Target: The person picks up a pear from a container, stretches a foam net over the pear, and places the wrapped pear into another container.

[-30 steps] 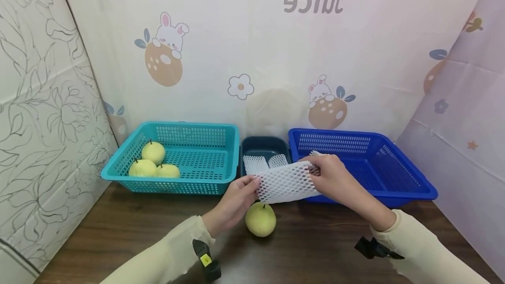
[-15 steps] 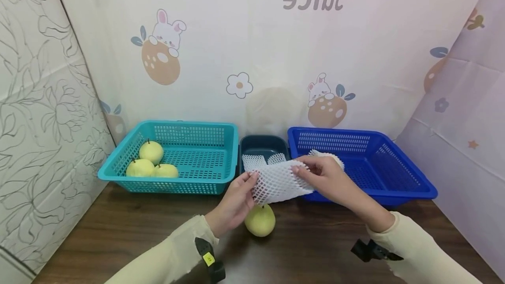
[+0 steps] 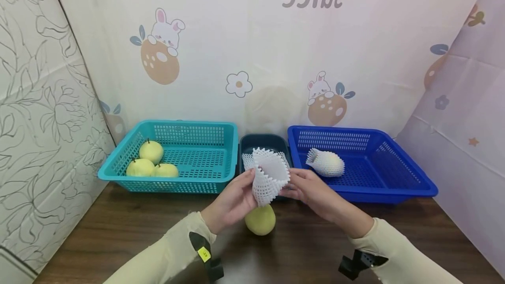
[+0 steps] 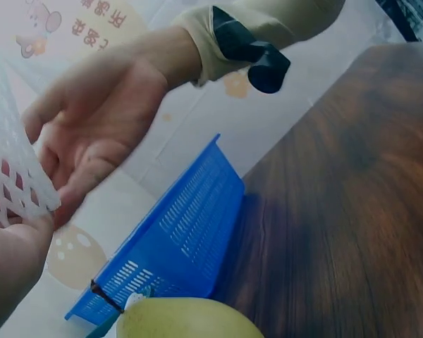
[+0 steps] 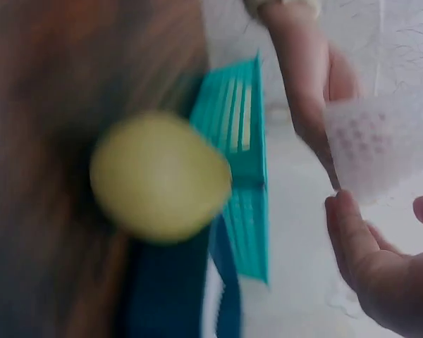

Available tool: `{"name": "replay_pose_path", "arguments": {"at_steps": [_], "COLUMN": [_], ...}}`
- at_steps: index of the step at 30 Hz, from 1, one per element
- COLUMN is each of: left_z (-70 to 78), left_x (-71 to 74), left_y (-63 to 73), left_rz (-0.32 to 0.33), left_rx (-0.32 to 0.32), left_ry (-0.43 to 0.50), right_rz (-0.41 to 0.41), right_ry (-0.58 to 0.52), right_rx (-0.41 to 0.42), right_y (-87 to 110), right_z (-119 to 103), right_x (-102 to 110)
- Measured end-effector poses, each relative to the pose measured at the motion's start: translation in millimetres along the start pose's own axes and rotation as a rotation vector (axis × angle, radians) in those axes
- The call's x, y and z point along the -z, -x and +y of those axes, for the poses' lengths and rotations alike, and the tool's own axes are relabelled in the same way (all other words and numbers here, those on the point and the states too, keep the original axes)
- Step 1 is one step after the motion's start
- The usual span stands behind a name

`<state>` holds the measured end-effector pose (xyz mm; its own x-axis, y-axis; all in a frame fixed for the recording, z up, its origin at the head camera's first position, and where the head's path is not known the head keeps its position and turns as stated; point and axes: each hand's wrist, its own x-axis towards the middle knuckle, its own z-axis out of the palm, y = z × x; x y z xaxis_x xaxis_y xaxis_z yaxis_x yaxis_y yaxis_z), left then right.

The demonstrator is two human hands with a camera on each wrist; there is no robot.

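A white foam fruit net (image 3: 268,176) is held up with its mouth spread open in the head view. My left hand (image 3: 235,198) grips its left side between thumb and fingers. At its right edge, my right hand (image 3: 313,192) touches the foam with fairly straight fingers; in the right wrist view the thumb of this right hand (image 5: 395,271) stands apart from them. A yellow-green pear (image 3: 260,221) sits on the table just below the net, its top partly hidden by it.
A teal basket (image 3: 205,186) with 3 pears (image 3: 151,152) stands at the left. At the right, a blue basket (image 3: 394,187) holds a pear in a foam net (image 3: 329,163). Between them, a dark small tray (image 3: 263,138) holds more foam netting (image 3: 248,160), partly hidden.
The foam net was stretched flat between both hands; now it is turned upward with its mouth open. My right hand has shifted down and left, uncovering the netted pear in the blue basket.
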<state>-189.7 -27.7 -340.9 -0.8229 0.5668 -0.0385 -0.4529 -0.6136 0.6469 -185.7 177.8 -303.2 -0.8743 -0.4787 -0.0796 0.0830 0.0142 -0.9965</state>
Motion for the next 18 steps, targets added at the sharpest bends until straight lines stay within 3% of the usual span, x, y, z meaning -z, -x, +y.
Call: {"name": "replay_pose_path", "arguments": {"at_steps": [3,6,14,18], "left_z": [0.3,-0.9,-5.0,-6.8], "left_x": [-2.5,-2.6,5.2,10.0], "left_y": [1.4,1.8,0.2,1.5], "left_rz": [0.012,0.028,0.023,0.022], "left_rx": [0.026,0.039,0.034,0.014], "left_ry": [-0.014,-0.023,-0.174,-0.143], "right_rz": [-0.063,-0.085,0.006,0.011], "right_ry": [-0.16,-0.235,-0.339,-0.513], "right_rx": [-0.068,-0.101,-0.136,-0.109], "right_y": [-2.7,-3.6,-5.2,-5.6], "right_z": [7,11,14,14], "right_x": [-8,-12,-12,-10]}}
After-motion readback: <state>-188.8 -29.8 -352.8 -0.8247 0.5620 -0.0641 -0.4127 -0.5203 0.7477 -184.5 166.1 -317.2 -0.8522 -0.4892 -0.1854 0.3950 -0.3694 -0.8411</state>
